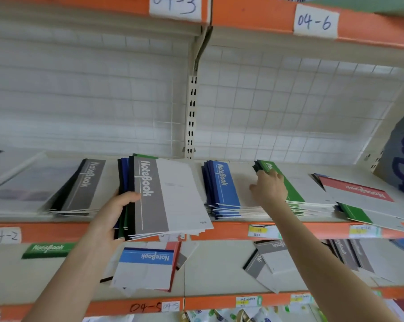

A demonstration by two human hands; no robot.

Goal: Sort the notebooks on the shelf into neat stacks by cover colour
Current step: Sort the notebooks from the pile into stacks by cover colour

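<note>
**Mixed bundle in hand, green pile being squared**

The left hand [113, 211] grips a mixed bundle of notebooks [163, 196] by its spine side. The thumb lies over a grey cover on top, and blue, green and black spines show beneath it. The bundle is tilted over the orange shelf edge [231, 230].

Just right of that grip sits the blue stack [225, 184], and left of it the grey stack [87, 182]. The right hand [269, 185] reaches past the blue stack to the far corner of the green stack [294, 194]. Its fingertips are on that corner, but I cannot tell whether they pinch a cover or only press it. A red notebook [359, 189] lies askew beyond this hand.

The work looks mid-sort. Next, the green pile needs squaring, then the bundle's covers dealing out one at a time onto matching stacks.
</note>
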